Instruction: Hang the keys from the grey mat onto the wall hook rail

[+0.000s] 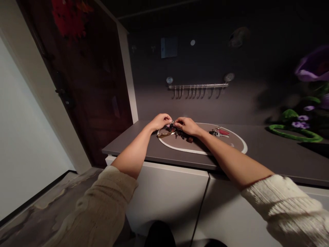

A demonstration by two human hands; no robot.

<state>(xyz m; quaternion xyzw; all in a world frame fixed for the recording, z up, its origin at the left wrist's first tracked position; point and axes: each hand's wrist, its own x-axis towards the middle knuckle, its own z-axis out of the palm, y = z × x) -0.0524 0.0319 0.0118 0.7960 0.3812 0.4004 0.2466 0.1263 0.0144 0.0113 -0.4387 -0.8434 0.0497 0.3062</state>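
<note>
Above the left part of an oval mat (183, 150) with a white rim, my left hand (161, 121) and my right hand (186, 125) meet almost fingertip to fingertip. Both are closed in a pinch on a small metal piece of a key bunch (177, 133), whose exact shape is too small to tell. Keys and dark fobs of the bunch lie under my fingers, with a tan strap (164, 134) at its left. A brown fob (190, 140) rests below my right hand. Right of that hand, a second key set (218, 132) with a red piece lies on the mat.
The mat is on a grey counter (257, 154) above white cabinet doors (169, 192). A rail with hooks (197, 86) is fixed to the wall behind. Purple flowers (300, 123) with a green ring stand at the right. A dark door (84, 85) is at the left.
</note>
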